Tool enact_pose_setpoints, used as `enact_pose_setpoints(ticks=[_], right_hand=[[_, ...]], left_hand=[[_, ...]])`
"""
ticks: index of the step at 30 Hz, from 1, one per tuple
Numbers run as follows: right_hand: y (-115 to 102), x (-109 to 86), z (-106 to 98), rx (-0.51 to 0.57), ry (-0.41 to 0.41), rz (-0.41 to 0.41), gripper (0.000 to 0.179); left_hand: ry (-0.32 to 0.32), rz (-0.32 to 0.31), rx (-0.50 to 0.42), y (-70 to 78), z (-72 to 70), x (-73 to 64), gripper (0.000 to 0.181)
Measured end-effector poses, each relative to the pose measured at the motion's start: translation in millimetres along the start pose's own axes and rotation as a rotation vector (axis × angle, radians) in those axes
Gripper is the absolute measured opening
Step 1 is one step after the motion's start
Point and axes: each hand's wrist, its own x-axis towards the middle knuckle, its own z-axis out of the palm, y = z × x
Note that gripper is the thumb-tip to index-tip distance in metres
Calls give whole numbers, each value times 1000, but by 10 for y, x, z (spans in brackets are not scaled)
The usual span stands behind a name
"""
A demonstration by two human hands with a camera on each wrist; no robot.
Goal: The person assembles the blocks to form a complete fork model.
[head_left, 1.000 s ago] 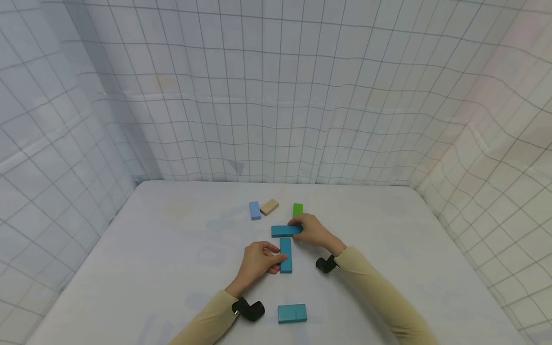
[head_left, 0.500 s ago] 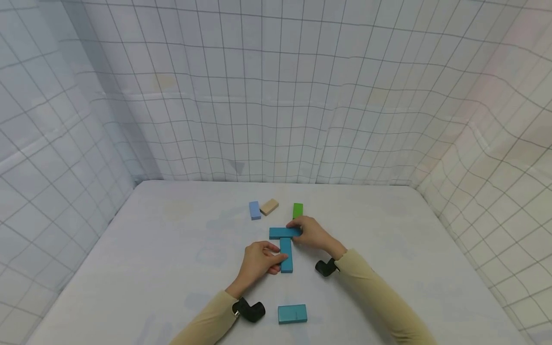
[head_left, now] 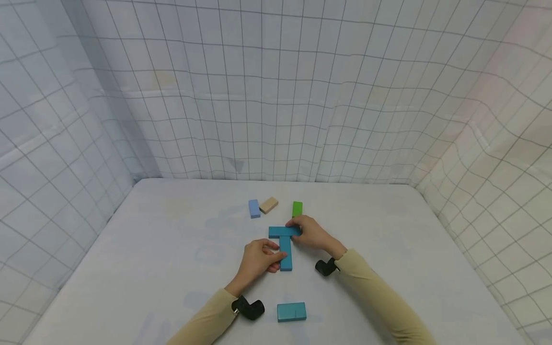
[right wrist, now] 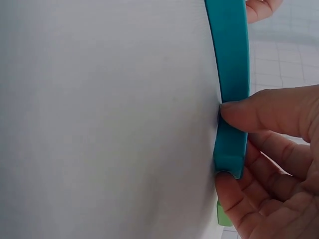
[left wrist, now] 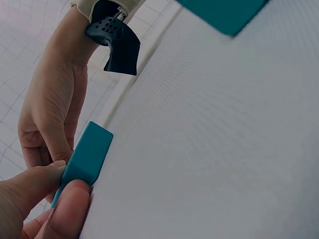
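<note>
Two teal blocks form a T on the white table. The lengthwise block (head_left: 285, 258) has its far end against the middle of the crosswise block (head_left: 277, 232). My left hand (head_left: 257, 261) pinches the lengthwise block between thumb and finger; in the left wrist view, the block (left wrist: 92, 152) shows between the fingertips. At the crosswise block's right end, my right hand (head_left: 311, 232) grips it by thumb and fingers. In the right wrist view, its thumb (right wrist: 249, 113) lies on the block's near side and another finger touches its end.
Nearer to me lies another, wider teal block (head_left: 291, 312). Beyond the T are a light blue block (head_left: 254, 209), a tan block (head_left: 269, 205) and a green block (head_left: 297, 209), partly behind my right hand. Grid-patterned white curtains (head_left: 276, 96) enclose the table.
The crosswise block has slid slightly left and toward me with my right hand, closing the small gap to the lengthwise block. My left hand has stayed almost still.
</note>
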Motion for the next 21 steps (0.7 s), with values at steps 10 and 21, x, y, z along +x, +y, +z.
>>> enact_pose_setpoints(ticks=[10, 21], right_hand=[[19, -16, -9, -7, 3, -46, 30], [23, -28, -13, 9, -9, -37, 31]], left_hand=[[62, 299, 439, 29, -13, 23, 23], [-59, 474, 797, 147, -55, 54, 19]])
